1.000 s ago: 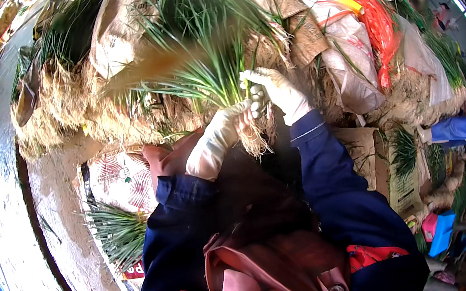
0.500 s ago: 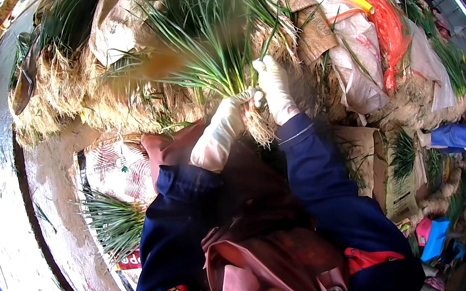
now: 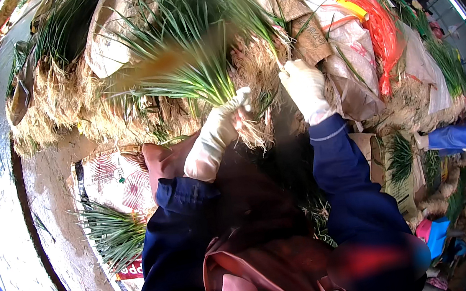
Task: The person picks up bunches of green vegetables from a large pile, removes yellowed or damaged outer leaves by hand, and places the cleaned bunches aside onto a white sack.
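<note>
My left hand (image 3: 220,128), in a whitish glove, is closed around a bunch of spring onions (image 3: 209,80). Their green leaves fan up and away from me, and the pale roots (image 3: 256,130) hang below the fist. To its right, my gloved right hand (image 3: 305,89) pinches the pale lower end of a spring onion at the edge of the heap. That onion's leaves run back among the others on the heap (image 3: 260,61). A brown apron (image 3: 253,202) covers my lap beneath both hands.
Rooty spring onions (image 3: 61,89) line the far side, partly under sacking (image 3: 116,34). A white sack (image 3: 351,51) with red plastic strips (image 3: 387,34) stands right. A smaller bunch (image 3: 115,233) lies left on a printed sack (image 3: 121,176). Another person's blue-clothed limb (image 3: 461,134) shows far right.
My right hand has left the bunch and moved right to the heap, where it pinches an onion. My left hand, still gripping the bunch, has shifted slightly left and tilted it.
</note>
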Action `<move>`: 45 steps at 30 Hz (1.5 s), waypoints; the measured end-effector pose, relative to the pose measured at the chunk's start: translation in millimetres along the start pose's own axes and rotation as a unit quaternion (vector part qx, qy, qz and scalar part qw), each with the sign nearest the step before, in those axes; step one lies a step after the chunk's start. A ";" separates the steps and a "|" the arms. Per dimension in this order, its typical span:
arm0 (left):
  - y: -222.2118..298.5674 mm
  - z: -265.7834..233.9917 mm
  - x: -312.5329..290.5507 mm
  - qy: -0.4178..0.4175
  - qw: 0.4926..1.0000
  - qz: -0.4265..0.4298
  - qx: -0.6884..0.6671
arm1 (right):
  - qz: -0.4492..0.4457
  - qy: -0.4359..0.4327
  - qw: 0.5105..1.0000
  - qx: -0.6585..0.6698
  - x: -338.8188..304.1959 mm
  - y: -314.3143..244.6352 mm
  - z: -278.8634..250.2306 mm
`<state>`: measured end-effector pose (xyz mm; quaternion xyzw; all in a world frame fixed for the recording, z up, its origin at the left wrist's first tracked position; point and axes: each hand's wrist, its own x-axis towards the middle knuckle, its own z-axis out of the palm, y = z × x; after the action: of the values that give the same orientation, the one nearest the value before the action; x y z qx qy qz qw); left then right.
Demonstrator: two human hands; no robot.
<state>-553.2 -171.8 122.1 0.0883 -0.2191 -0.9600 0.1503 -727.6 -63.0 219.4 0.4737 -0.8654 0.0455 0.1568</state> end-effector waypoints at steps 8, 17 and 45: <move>0.8 10.9 -17.0 0.075 0.996 -0.011 0.051 | -0.042 -0.140 0.836 0.529 -63.9 -43.2 -21.5; -2.9 23.9 -15.7 0.044 0.999 0.028 -0.004 | 0.237 -0.217 0.373 0.870 -22.0 -67.5 40.6; 27.7 40.4 -23.3 -0.065 0.984 0.151 -0.069 | 0.071 0.023 0.967 0.244 73.2 1.7 17.7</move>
<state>-534.0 -172.0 172.8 -0.0191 -0.1723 -0.9428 0.2848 -769.8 -125.1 225.8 0.4342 -0.8554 0.2773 0.0530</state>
